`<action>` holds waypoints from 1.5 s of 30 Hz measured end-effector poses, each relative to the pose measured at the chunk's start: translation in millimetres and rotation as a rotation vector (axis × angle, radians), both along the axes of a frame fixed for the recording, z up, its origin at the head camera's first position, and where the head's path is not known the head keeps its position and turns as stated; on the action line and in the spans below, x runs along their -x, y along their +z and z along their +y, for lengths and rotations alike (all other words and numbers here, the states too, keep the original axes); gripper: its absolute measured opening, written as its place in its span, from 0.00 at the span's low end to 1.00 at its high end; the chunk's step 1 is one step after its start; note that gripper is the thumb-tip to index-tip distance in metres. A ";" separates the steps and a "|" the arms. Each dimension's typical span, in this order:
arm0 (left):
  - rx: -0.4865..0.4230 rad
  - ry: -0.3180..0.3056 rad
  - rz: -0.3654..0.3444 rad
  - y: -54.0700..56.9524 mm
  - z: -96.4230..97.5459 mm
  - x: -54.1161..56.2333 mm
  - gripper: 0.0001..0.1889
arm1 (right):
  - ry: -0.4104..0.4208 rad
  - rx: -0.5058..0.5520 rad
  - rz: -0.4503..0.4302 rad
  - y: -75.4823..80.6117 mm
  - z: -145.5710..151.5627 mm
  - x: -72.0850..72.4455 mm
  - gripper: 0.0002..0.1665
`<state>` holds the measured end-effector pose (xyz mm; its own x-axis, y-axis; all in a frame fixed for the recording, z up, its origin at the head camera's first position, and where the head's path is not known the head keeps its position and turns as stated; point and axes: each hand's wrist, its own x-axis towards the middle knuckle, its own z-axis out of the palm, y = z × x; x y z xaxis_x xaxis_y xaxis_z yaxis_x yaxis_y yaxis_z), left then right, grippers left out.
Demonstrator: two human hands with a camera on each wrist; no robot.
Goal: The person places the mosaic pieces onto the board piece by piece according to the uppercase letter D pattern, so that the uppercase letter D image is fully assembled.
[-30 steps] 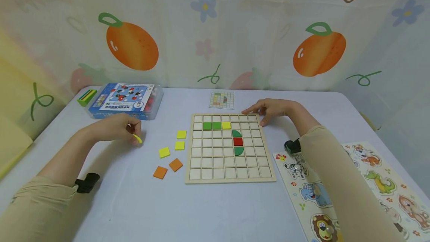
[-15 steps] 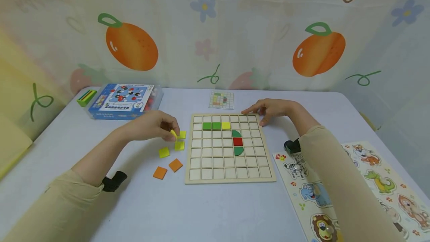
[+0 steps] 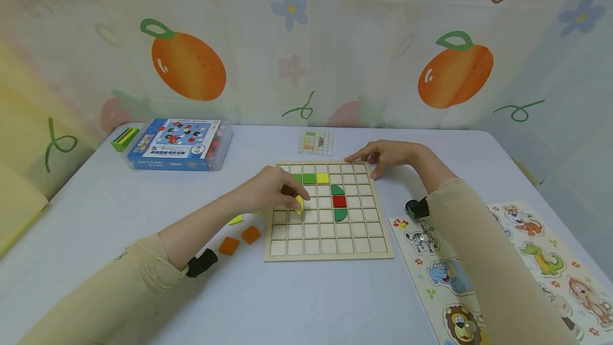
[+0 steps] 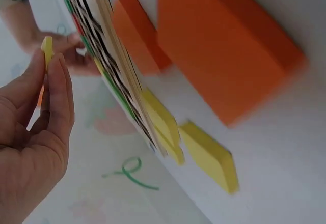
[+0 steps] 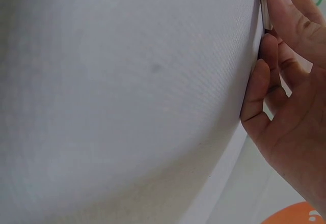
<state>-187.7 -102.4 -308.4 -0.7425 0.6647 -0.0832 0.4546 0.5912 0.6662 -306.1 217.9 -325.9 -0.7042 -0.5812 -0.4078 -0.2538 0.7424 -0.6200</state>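
Observation:
In the head view my left hand (image 3: pixel 273 188) hovers over the left part of a wooden grid board (image 3: pixel 330 257), pinching a yellow square tile (image 3: pixel 299 205) between thumb and fingers. The left wrist view shows that yellow tile (image 4: pixel 47 48) edge-on at the fingertips. My right hand (image 3: pixel 390 156) grips the board's far right corner, index finger along the far edge and thumb at the side. Set in the board are two green squares (image 3: pixel 309 178), a yellow square (image 3: pixel 322 178), a red square (image 3: pixel 339 201) and two green quarter-round tiles (image 3: pixel 340 214).
Left of the board lie two orange tiles (image 3: pixel 229 245) and loose yellow tiles (image 4: pixel 209 155), partly hidden by my left arm. Behind the board is a pattern card (image 3: pixel 316 142). A blue-labelled plastic box (image 3: pixel 174 145) stands far left. An animal puzzle board (image 3: pixel 428 276) lies under my right arm.
My left hand has moved right with the yellow tile, from beside the plastic box, past the loose tiles, to above the grid board. My right hand has stayed at the corner.

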 end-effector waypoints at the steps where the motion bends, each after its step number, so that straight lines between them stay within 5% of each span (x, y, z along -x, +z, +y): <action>1: -0.001 -0.002 0.001 -1.1 5.0 -1.1 0.11 | 0.003 -0.004 0.003 0.5 -0.2 -0.5 0.42; 8: -0.010 0.045 -0.028 -7.3 34.6 -8.8 0.09 | 0.014 -0.006 0.014 1.9 -0.7 -3.2 0.42; 17: 0.016 -0.002 -0.028 -15.8 54.1 -15.1 0.06 | 0.006 -0.018 0.019 -0.8 0.1 -0.1 0.42; 45: 0.069 -0.055 0.016 -21.4 58.3 -19.1 0.04 | -0.003 -0.005 0.004 -0.9 1.6 0.0 0.41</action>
<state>-168.6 -44.1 -329.8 -0.7069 0.6973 -0.1188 0.4975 0.6095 0.6173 -306.1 219.5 -326.8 -0.7078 -0.5769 -0.4078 -0.2541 0.7465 -0.6149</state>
